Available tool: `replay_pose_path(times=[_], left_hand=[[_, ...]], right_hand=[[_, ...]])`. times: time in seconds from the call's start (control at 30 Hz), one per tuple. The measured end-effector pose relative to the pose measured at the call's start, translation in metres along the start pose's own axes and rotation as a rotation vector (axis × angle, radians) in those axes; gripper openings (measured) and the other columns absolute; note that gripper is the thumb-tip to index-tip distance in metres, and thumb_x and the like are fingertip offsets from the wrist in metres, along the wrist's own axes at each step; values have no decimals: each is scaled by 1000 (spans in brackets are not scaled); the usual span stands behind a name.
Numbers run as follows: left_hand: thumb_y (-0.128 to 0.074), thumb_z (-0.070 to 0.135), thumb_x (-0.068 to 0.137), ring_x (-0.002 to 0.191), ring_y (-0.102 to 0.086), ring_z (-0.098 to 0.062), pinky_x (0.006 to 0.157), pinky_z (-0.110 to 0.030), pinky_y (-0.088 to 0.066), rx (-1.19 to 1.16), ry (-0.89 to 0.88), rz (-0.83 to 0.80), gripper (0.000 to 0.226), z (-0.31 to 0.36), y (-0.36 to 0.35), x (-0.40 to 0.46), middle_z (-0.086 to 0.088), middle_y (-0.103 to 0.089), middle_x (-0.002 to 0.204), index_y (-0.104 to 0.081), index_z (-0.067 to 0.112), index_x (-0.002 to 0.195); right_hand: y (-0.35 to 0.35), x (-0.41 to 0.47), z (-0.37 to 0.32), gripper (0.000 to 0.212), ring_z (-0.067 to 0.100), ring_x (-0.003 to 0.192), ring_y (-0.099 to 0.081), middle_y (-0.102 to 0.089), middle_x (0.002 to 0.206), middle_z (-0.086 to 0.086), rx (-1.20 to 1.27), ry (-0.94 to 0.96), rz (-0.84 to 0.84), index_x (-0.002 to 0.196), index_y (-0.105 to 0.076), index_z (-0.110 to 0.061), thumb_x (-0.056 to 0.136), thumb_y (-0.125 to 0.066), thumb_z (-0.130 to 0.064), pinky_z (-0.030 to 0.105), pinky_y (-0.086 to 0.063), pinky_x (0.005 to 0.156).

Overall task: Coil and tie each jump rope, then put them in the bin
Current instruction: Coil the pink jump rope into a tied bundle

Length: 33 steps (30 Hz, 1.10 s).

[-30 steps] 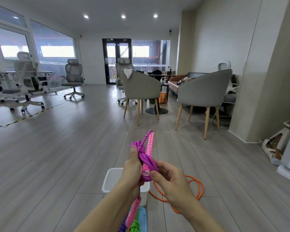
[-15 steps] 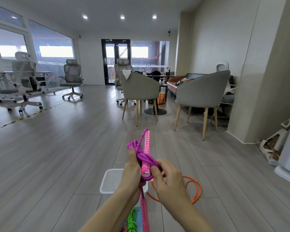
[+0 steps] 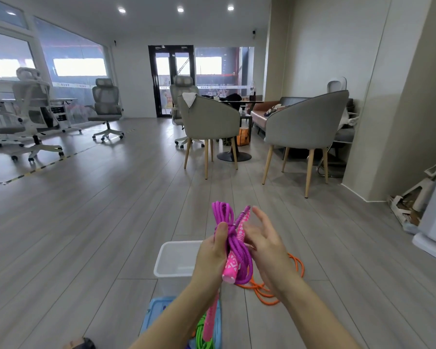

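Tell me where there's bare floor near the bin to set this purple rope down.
Bare floor lies left of the white bin, and ahead of it toward the grey chairs. Right of the bin is crowded: the orange rope lies there. Nearest you, the blue lid with the green rope takes the space.

left hand (image 3: 210, 258) gripping, right hand (image 3: 267, 245) fingers spread
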<state>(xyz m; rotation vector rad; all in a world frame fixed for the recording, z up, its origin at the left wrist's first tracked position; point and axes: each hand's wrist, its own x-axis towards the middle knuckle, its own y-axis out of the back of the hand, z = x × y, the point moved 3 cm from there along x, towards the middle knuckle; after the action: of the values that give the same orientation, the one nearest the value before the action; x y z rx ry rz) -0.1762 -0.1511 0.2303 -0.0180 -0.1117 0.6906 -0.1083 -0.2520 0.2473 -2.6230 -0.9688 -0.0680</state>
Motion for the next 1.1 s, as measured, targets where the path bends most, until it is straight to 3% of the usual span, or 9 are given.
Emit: replay_pose_path(times=[0.13,0.3,0.4,0.53,0.63,0.7,0.87,1.03,1.1], left_hand=[[-40,91,77,91,-75,-27,96,-53,-53,90,-36,-62,86,-7,-8,-3,-12,-79,91,-79,17,96],[-36,68,96,85,-75,-30,85,-45,-59,17,-52,33,69,-4,-2,-2,-13,-78,85,-77,12,97],[-39,71,91,74,-69,-24,76,-45,-56,-18,-50,103,73,-2,4,3,-9,-70,77,-71,5,99],[-40,63,100,71,-63,-23,73,-42,-55,-20,-81,142,63,1,16,11,-9,-64,74,-65,5,91],[-38,55,105,63,-53,-17,58,-24,-45,20,-100,197,53,4,28,17,-5,-57,70,-61,12,85],[-39,52,105,58,-52,-8,57,-21,-42,52,-128,197,50,2,33,22,-1,-57,69,-62,10,89],[-47,60,93,60,-57,1,62,-16,-45,8,-154,108,48,-9,28,22,12,-63,69,-66,17,103],[-45,67,89,77,-67,-11,69,-25,-54,72,-177,114,46,-16,31,29,-9,-74,97,-66,29,106],[-46,65,92,76,-69,-11,66,-24,-54,79,-175,162,47,-15,32,28,-10,-72,91,-65,25,107]], right_hand=[[20,6,3,63,23,82,-68,-68,87,14,-81,34,37,156,-35,-30,101,-62,-12,40,-59,89],[15,2,6,25,23,92,-75,-78,101,13,-218,-13,-61,122,-68,-17,100,-61,-6,35,-60,87],[7,-1,17,26,19,95,-74,-80,101,5,-375,-41,-104,106,-78,-21,103,-56,-7,34,-57,86],[-1,-4,18,27,17,85,-74,-77,103,8,-274,-86,-67,121,-71,-19,108,-47,-20,31,-61,72],[-6,-7,18,41,25,82,-75,-73,104,9,-434,-83,-138,134,-59,-36,96,-67,-46,36,-64,74],[-13,-11,20,45,33,80,-76,-74,100,15,-434,-160,-190,125,-55,-49,86,-78,-50,39,-64,73],[-26,-19,26,40,41,88,-76,-77,98,19,-270,-207,-197,122,-56,-39,91,-77,-25,55,-63,82],[-15,-14,29,65,45,94,-74,-75,102,28,-235,-295,-289,139,-40,-30,91,-74,-3,52,-62,85],[-10,-14,28,79,45,94,-74,-75,103,28,-263,-330,-358,146,-31,-30,89,-77,-2,51,-62,83]])
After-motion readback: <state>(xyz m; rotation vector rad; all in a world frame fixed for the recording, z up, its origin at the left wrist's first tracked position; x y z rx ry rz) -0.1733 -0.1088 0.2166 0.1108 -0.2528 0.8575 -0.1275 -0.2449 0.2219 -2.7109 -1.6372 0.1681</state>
